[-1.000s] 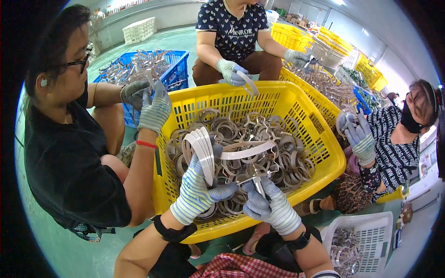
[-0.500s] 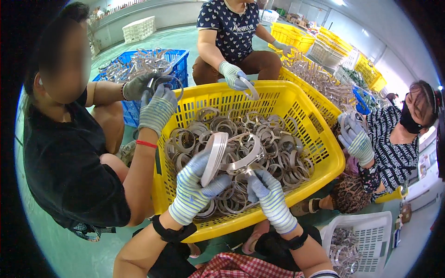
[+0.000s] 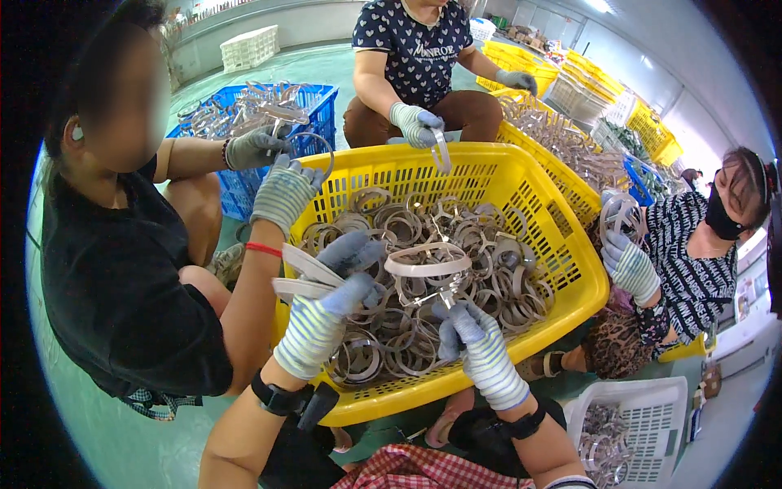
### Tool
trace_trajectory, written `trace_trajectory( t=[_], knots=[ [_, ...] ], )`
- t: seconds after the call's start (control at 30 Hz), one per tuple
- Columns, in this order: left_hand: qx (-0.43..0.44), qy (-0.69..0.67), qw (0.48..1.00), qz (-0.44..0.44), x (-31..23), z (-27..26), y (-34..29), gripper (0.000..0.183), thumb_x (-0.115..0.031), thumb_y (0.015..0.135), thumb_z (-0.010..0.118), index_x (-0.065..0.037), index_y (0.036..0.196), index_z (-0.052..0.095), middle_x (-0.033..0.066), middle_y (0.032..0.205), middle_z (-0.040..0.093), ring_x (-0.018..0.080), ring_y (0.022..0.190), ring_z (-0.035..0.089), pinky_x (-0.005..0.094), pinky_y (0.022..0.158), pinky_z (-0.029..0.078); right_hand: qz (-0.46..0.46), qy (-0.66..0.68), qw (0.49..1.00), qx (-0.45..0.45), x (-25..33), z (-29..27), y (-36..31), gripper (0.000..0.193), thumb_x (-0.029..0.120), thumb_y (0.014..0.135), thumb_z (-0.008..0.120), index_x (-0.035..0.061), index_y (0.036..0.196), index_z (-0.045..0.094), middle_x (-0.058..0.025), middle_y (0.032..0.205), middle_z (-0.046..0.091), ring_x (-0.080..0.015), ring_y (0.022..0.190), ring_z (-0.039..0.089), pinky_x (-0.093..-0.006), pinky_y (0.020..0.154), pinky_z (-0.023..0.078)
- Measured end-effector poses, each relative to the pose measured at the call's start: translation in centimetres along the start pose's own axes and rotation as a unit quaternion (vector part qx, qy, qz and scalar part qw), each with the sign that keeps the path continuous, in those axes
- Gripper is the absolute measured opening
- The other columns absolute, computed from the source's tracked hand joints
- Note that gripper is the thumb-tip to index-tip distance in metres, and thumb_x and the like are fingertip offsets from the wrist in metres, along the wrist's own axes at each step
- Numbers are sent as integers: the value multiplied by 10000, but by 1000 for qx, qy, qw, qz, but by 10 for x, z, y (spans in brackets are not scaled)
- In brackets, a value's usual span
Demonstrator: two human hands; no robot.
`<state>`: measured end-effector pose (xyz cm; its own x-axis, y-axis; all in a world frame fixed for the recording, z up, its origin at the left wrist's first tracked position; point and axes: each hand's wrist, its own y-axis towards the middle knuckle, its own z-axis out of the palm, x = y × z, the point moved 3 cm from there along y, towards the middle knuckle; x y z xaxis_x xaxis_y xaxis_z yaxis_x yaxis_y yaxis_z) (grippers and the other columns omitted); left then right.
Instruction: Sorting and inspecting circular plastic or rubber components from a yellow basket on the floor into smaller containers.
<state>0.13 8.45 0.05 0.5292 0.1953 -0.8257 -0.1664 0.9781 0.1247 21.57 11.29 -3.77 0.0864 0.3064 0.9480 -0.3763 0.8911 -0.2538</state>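
Observation:
My left hand (image 3: 314, 330), in a striped glove with grey fingertips, is closed around a few flat grey metal rings (image 3: 305, 267) stacked edge to edge. Its fingers and thumb point toward the middle of the yellow basket (image 3: 582, 285). My gloved right hand (image 3: 485, 354) pinches the fitting of a ring-shaped metal clamp (image 3: 428, 267), whose band stands up above the fingertips. Both hands are over the near side of the basket, apart from each other. Beneath them lies a heap of similar metal rings (image 3: 391, 346).
Coworkers sit left, opposite and right, their gloved hands (image 3: 285, 191) holding rings at the basket's rim. A blue crate (image 3: 322, 122) of metal parts stands behind left. Another yellow basket (image 3: 562, 183) is far right, and a white basket (image 3: 660, 424) is near right.
My left hand has turned and moved left with its rings, away from the clamp. The clamp's band has tipped to a flatter angle in my right hand. Opposite, the coworker's ring now hangs more upright.

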Motion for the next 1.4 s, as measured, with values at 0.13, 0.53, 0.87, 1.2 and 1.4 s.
trace_trajectory(
  t=[0.13, 0.53, 0.87, 1.2, 1.4],
  knots=[
    [24, 325, 943, 68, 4, -4, -1, 710, -205, 690, 787, -51, 1302, 460, 93, 1266, 491, 165, 1072, 504, 264, 879, 427, 6, 100, 992, 77, 4, 10, -5, 438, 460, 875, 577, 46, 1017, 599, 14, 626, 507, -84, 507, 460, -229, 516, 403],
    [89, 370, 924, 32, 0, 6, -7, 909, -193, 580, 861, -50, 1338, 380, 55, 1126, 535, 129, 815, 524, 268, 695, 450, 28, 55, 991, 117, 3, 19, -14, 478, 470, 902, 525, 19, 1041, 599, 0, 553, 442, -89, 452, 382, -255, 512, 368],
    [23, 436, 887, 150, 13, 15, -19, 520, -72, 671, 776, -66, 1139, 549, 7, 907, 601, 63, 700, 545, 223, 605, 472, 8, 34, 994, 108, 6, 23, -14, 461, 471, 891, 548, 27, 1013, 572, -5, 620, 500, -90, 517, 458, -237, 517, 385],
    [-49, 250, 965, 58, 8, 13, -14, 632, -63, 738, 719, -60, 1306, 441, 61, 1213, 528, 111, 852, 538, 270, 765, 480, 29, 127, 986, 106, 0, 16, -12, 409, 391, 918, 532, 10, 1055, 584, 25, 587, 451, -79, 490, 399, -245, 505, 364],
    [64, 409, 900, 134, 10, 2, -8, 718, -128, 664, 789, -59, 1290, 444, 66, 1169, 534, 151, 937, 512, 284, 792, 444, 89, 256, 945, 184, 7, 25, -20, 403, 408, 925, 500, 46, 1053, 624, 68, 516, 292, -80, 426, 284, -253, 472, 296]
  ],
)
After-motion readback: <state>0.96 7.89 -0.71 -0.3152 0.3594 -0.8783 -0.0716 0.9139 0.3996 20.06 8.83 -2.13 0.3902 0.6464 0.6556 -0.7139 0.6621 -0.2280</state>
